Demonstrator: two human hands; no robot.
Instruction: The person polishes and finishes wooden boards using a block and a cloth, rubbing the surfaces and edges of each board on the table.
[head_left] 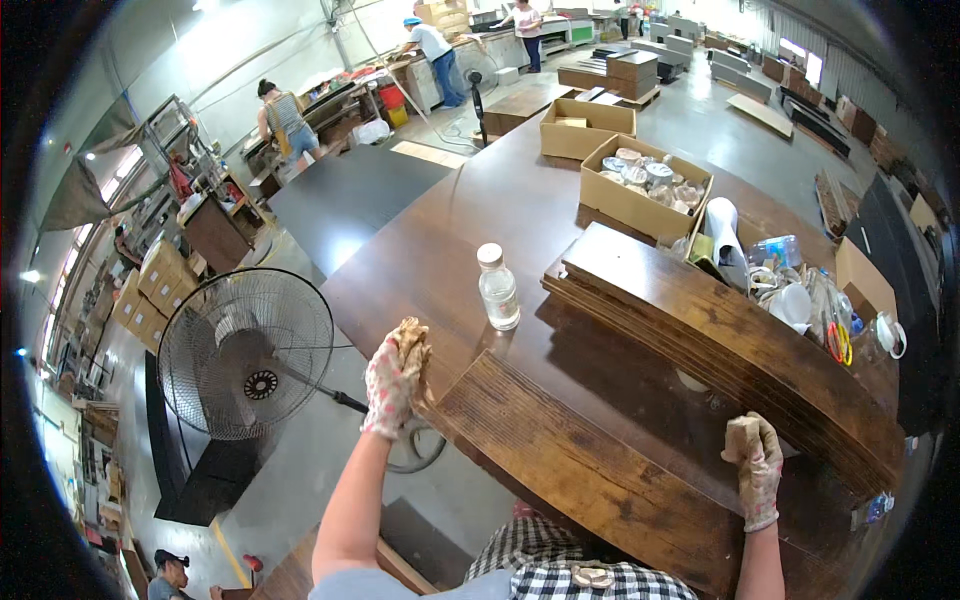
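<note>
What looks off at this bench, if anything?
Mainly the jumble on the right of the table: containers heaped loosely, unlike the neat stack beside it. The right glove looks stained brown. Dark blotches on the near board may just be finish. No spill visible.

tabletop (450,240): bare ahead of the left hand's (393,385) fingers, running past the bottle.
bottle (499,295): upright, ahead and right of the left fingers; room to pass either side.
fan (245,355): left of the left fingers, limits sideways swing; depth gap unclear.
plank (580,450): low, flat, between both hands' fingers; open air above.
board stack (720,330): raised, ahead of the right hand's (760,475) fingers, bars a low forward pass.
</note>
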